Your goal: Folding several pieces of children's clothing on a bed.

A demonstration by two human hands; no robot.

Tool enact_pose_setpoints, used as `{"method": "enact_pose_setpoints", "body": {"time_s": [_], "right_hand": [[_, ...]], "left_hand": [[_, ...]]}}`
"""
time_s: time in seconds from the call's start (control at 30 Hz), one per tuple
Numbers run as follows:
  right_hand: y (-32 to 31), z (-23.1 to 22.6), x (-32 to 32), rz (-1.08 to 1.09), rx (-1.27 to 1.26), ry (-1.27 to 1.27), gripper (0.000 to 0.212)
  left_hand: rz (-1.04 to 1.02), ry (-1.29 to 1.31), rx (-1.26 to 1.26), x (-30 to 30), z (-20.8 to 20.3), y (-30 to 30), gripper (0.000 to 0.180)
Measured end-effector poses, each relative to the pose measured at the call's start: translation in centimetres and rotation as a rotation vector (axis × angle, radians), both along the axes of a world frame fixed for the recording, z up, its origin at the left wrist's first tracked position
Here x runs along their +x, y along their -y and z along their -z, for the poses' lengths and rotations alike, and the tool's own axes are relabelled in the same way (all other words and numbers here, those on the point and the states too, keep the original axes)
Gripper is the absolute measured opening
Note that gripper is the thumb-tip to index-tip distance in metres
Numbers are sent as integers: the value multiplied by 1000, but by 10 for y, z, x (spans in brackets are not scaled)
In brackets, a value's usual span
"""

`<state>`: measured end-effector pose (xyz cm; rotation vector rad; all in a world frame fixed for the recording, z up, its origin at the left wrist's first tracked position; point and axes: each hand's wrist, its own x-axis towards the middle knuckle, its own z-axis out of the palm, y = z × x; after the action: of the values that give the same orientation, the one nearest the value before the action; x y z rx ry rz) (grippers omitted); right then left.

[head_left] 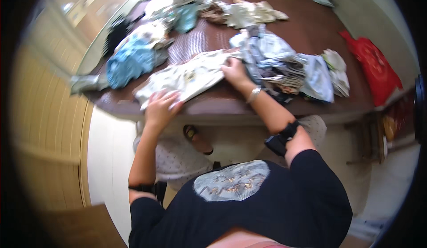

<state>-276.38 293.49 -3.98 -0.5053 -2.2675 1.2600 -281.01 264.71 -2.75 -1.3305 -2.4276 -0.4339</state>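
A white garment (184,76) with a small print lies stretched out along the near edge of the brown bed surface. My left hand (161,109) rests on its near left end, palm down, fingers apart. At the garment's right end my right hand (235,71) has its fingers curled on the cloth, pinching the edge. Just right of that hand is a heaped pile of folded clothes (273,63) in pale blue, grey and stripes. What kind of garment it is, I cannot tell.
Blue clothing (130,61) lies at the left, beside a black item (116,32). More loose clothes (251,13) are spread at the back. A light blue garment (316,76) sits right of the pile, and a red plastic bag (371,65) lies at the right edge.
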Motion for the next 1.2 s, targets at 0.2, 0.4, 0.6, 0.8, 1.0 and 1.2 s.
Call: {"method": "enact_pose_setpoints", "body": {"time_s": [0.2, 0.4, 0.6, 0.8, 1.0, 1.2], "right_hand": [[70, -46, -28, -420, 239, -500, 28], [137, -14, 1, -788, 890, 205, 95], [140, 1, -5, -807, 733, 242, 87], [148, -4, -1, -634, 697, 244, 88], [127, -22, 58, -738, 647, 77, 50], [51, -52, 166, -1096, -147, 451, 26]], "left_hand": [[-85, 389, 229, -10, 17, 26, 38], [-400, 501, 524, -8, 40, 54, 34], [-262, 400, 693, 8, 30, 57, 45], [-159, 372, 92, 1, -8, 32, 32], [210, 598, 56, 23, -47, 18, 19], [429, 1105, 303, 57, -63, -9, 13]]}}
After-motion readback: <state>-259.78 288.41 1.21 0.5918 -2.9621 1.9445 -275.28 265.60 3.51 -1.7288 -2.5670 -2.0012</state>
